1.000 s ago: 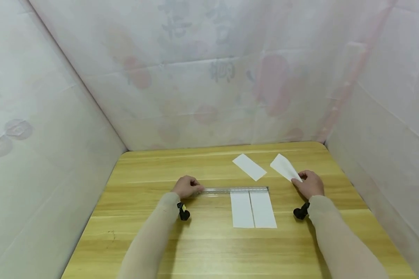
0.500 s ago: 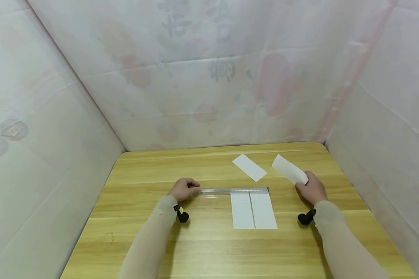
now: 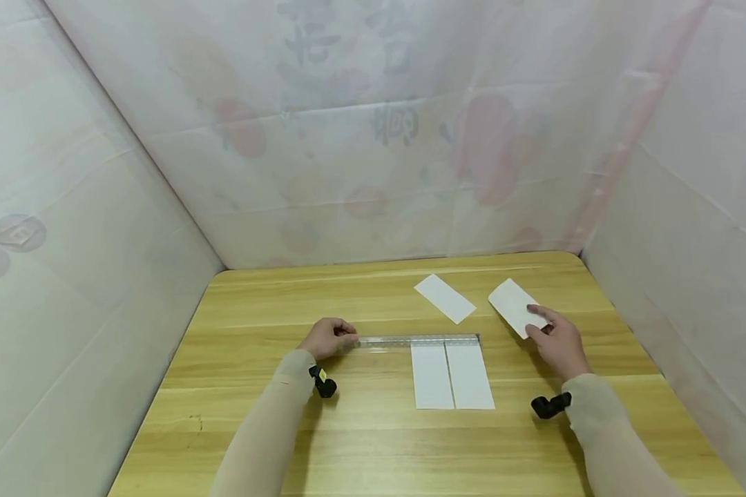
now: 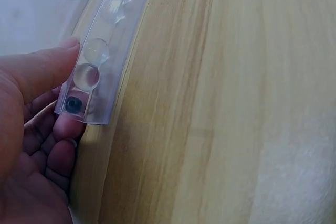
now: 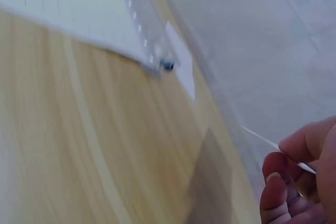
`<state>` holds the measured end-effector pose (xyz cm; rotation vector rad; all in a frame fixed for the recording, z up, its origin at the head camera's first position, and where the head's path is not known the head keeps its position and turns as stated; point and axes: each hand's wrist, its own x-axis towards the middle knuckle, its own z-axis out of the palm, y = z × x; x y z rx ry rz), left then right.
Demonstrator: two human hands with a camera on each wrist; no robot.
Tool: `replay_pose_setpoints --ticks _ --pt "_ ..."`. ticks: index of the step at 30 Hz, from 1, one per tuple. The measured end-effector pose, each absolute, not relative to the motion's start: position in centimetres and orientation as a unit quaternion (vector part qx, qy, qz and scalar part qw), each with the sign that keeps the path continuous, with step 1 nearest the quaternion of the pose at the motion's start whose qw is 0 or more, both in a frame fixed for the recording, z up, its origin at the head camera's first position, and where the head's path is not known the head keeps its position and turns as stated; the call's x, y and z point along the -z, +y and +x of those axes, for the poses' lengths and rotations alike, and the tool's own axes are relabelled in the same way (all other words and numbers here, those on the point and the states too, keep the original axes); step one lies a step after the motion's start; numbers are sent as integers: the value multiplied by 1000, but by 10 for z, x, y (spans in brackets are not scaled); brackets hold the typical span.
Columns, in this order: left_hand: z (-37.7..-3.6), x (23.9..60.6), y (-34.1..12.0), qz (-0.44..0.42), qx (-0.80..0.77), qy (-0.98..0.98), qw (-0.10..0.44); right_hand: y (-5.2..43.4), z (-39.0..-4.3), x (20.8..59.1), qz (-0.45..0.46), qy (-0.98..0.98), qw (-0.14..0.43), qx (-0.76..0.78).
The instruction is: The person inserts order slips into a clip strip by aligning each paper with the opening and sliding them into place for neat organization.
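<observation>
My left hand [image 3: 329, 337] pinches the left end of a clear plastic strip [image 3: 385, 341] between thumb and fingers. Round clear shapes and a dark dot show along this strip [image 4: 97, 51] in the left wrist view. Its right part lies along the top edges of two white paper slips, a left slip [image 3: 432, 378] and a right slip [image 3: 470, 378], set side by side with a narrow gap. Off to the right, my right hand [image 3: 558, 345] pinches a third white paper slip [image 3: 511, 304], tilted above the table. This held slip [image 5: 261, 138] appears edge-on in the right wrist view.
Another white slip [image 3: 445, 299] lies slanted on the wooden table [image 3: 373, 449], behind the strip. Pale printed cloth [image 3: 360, 172] hangs at the table's back and sides. A small black camera [image 3: 550, 406] is worn on each wrist.
My right hand has moved slightly right and towards me, turning the slip so that its broad face shows more. The left hand has eased slightly left at the strip's end.
</observation>
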<state>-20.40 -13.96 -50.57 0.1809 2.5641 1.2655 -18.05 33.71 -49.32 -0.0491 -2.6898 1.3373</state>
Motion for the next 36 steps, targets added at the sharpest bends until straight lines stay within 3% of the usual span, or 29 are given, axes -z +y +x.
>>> replay_pose_setpoints --ticks 10,23,27,36 --pt "-202 502 -146 76 -420 895 128 301 -166 491 85 -823 32 -560" --pt "-199 491 -151 88 -378 912 134 230 -141 475 148 -788 -44 -596" --pt "-200 494 -149 90 -376 913 130 207 -138 482 178 -783 -51 -593" --pt "-197 493 -140 77 -379 914 120 173 -130 491 229 -783 -130 -564"
